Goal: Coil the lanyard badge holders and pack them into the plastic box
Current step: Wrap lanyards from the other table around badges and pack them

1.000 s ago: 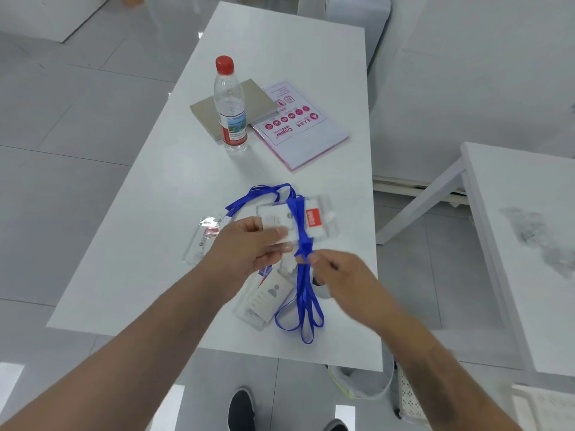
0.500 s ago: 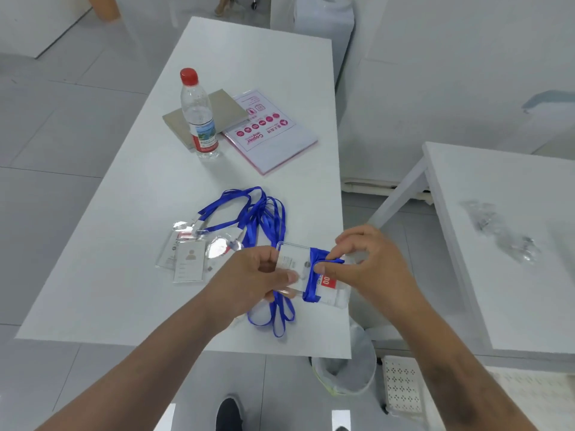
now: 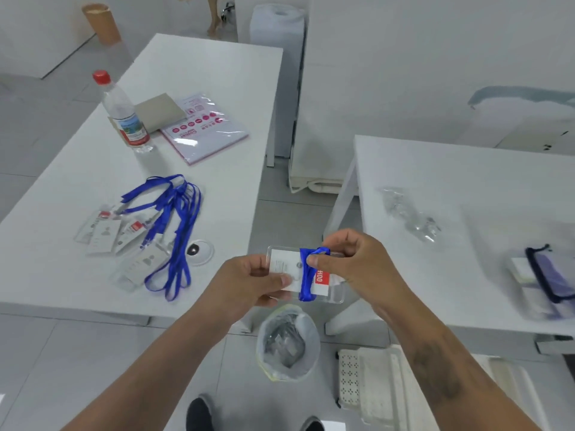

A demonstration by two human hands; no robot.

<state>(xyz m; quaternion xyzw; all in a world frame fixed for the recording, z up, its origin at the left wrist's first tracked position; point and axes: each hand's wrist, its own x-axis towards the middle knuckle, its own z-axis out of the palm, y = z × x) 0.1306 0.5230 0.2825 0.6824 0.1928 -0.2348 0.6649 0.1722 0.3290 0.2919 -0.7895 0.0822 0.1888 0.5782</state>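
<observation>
Two white tables in front of me: the long table [image 3: 77,188] out at ten o'clock, the second table [image 3: 466,188] at two o'clock, with a gap of grey floor between them. Down at six o'clock, on the floor, the lined waste bin [image 3: 287,343], and just beside it at five o'clock a white perforated plastic basket [image 3: 370,381]. On the long table, far end at eleven o'clock, a water bottle [image 3: 124,115] with a red cap, upright, with a pink-printed paper pack [image 3: 207,127] just beside it. Nearer, at nine o'clock, the pile of loose badge holders [image 3: 121,241] with their blue lanyards [image 3: 177,225] trailing across them. Over on the second table at three o'clock, a dark-edged pouch [image 3: 547,275], blurred.

Now the hands, out over the gap. My left hand [image 3: 245,284] grips the clear badge holder [image 3: 287,269] by its left end, thumb on its face. My right hand [image 3: 357,262] pinches the blue lanyard strap [image 3: 306,278], wrapped around the holder's middle beside the red label. No plastic box I can pick out for sure.
</observation>
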